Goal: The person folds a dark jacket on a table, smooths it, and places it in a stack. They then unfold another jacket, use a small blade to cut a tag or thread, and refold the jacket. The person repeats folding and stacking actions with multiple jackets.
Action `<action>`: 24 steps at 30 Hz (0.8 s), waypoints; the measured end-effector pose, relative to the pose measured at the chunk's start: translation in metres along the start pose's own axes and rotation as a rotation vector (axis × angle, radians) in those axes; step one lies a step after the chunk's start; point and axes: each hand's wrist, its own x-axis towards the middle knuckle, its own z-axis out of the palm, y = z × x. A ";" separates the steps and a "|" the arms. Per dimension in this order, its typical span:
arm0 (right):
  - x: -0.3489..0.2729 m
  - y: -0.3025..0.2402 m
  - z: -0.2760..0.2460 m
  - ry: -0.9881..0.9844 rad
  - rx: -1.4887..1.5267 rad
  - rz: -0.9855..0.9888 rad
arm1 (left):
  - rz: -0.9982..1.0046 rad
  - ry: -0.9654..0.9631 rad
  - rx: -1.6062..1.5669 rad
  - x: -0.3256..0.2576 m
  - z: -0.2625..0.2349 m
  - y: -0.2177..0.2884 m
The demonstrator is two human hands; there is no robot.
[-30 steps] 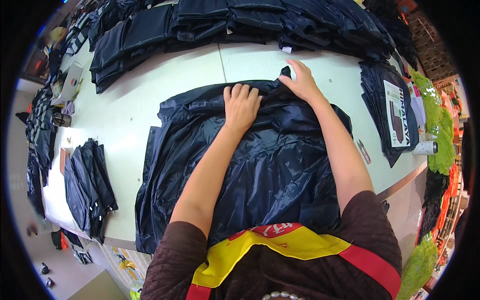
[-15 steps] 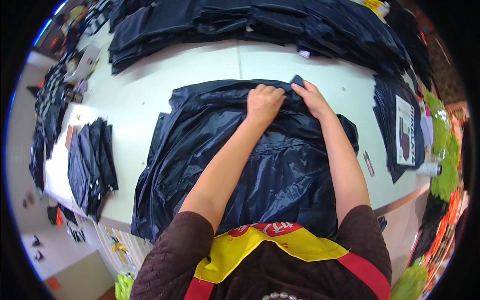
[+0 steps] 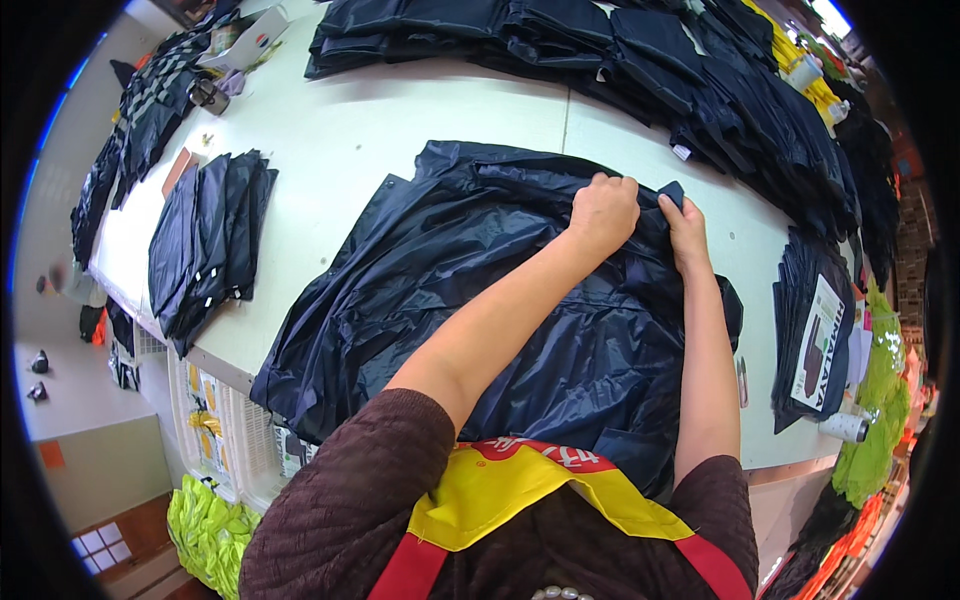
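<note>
A large, shiny navy garment (image 3: 500, 270) lies spread and wrinkled on the white table in front of me. My left hand (image 3: 605, 215) is closed in a fist on its far edge, right of the middle, gripping the cloth there. Just to the right, my right hand (image 3: 685, 230) pinches the garment's edge between thumb and fingers. A small dark flap (image 3: 674, 192) sticks up from that pinch. My left forearm crosses over the garment, and my right forearm covers part of its right side.
Folded dark garments (image 3: 500, 40) are piled along the table's far side. A smaller dark stack (image 3: 210, 245) lies left; dark packets with a printed card (image 3: 818, 345) lie right. Small thread snips (image 3: 742, 382) sit beside my right forearm. A white cylinder (image 3: 845, 427) stands at the right edge.
The whole view has swung, so table and garment appear further right and turned. Both hands keep hold of the same edge of the garment, with my left fist slightly closer to the flap.
</note>
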 end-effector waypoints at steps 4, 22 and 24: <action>0.000 -0.016 0.004 0.006 -0.201 -0.055 | -0.245 0.111 -0.113 -0.008 -0.006 -0.002; 0.000 0.027 -0.178 0.055 -0.778 -0.115 | -0.949 -0.220 0.473 -0.077 -0.155 -0.206; -0.050 0.058 -0.262 0.149 -0.912 0.014 | -0.918 -0.254 0.446 -0.086 -0.163 -0.195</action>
